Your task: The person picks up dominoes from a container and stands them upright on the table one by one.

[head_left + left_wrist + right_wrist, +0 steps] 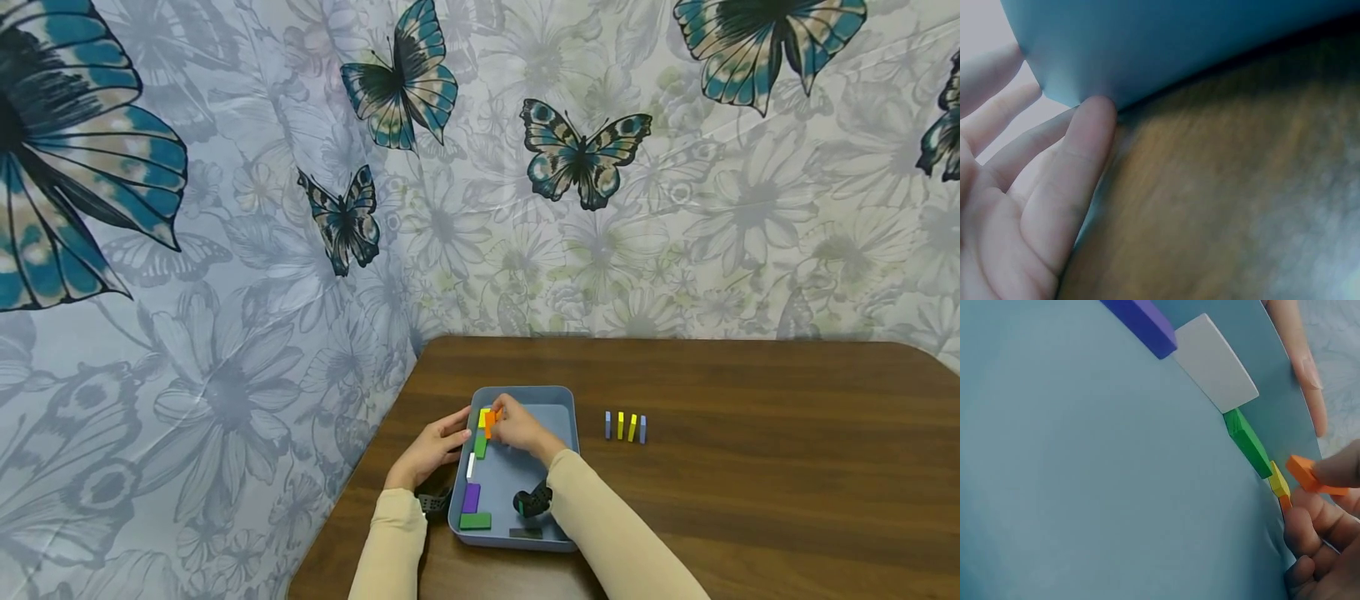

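Observation:
My right hand (522, 427) is over the far left part of a grey-blue tray (536, 475) and pinches an orange block (1300, 470) between thumb and fingers. Just below those fingers, in the right wrist view, a second orange piece (1285, 504) partly shows beside a yellow block (1279, 481). A row runs along the tray's left wall: a green block (480, 445), a white block (471, 467) and a purple block (471, 498). From outside, my left hand (431, 450) touches the left wall with fairly straight fingers.
Another green block (476, 522) lies in the tray's near left corner, and a dark flat piece (525, 533) is by the near wall. Several small blue and yellow blocks (632, 427) stand on the brown table (750, 467) to the right. A butterfly-patterned cloth (480, 250) hangs behind.

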Motion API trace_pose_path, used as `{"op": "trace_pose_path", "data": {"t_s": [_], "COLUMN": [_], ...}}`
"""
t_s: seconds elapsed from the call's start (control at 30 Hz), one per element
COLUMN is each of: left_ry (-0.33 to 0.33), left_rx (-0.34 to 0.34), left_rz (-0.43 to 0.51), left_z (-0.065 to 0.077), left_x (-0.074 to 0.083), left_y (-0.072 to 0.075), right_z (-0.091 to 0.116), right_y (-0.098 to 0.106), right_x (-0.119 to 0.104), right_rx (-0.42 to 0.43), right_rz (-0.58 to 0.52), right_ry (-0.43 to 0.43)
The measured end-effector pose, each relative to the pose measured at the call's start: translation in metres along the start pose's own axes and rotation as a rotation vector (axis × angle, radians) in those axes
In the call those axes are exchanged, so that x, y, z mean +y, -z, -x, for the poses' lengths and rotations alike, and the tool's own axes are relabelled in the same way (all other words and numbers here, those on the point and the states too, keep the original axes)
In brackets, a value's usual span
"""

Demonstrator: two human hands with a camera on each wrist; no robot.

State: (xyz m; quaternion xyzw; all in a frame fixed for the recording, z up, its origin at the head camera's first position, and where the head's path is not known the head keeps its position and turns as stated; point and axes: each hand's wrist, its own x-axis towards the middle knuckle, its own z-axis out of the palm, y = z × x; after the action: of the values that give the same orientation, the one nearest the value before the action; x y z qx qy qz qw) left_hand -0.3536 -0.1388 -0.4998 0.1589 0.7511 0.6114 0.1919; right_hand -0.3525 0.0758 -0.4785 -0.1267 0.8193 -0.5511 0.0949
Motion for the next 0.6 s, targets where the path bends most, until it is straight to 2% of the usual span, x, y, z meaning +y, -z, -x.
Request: {"op": "trace_pose_path", "data": {"t_s": [0.37,0.6], "left_ry": [-0.005,-0.013], "left_rx": [-0.006,-0.006], "left_rz": [-0.001,-0.013], "left_z": [-0.001,0.001], "left_x": [-0.003,0.002], "left_y": [-0.001,-0.001], "right_z": [0.0,0.001], "right_y": [0.003,0.01], "right_x": [-0.003,-0.009], "right_rx": [0.098,0.071], "right_rz": [0.006,0.034], "right_ry": [-0.023,0.01]}}
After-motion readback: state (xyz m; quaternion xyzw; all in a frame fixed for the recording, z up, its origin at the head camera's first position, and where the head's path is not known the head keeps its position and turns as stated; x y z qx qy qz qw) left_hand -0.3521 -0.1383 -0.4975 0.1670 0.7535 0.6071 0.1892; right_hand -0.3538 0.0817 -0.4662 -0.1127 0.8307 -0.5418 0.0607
